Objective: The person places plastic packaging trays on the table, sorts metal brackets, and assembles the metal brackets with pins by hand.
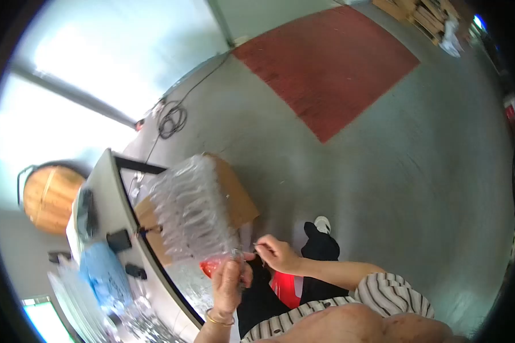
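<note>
Clear inflated air-column packaging (189, 208) bulges out over a cardboard box (234, 191) in front of me, left of centre. Its lower end reaches my left hand (229, 281), whose fingers are closed on the crumpled clear plastic. A small red piece (210, 266) shows beside those fingers, partly under the film. My right hand (276, 255) is a little to the right, its fingers curled in a pinch near the plastic. Whatever lies between its fingertips is too small to make out.
A table (111, 188) runs along the left, bearing a blue plastic bag (104, 274) and dark small items. A round wooden stool top (52, 199) stands beyond it. Coiled cable (171, 120) and a red mat (332, 68) lie on the floor. Something red (286, 287) is between my legs.
</note>
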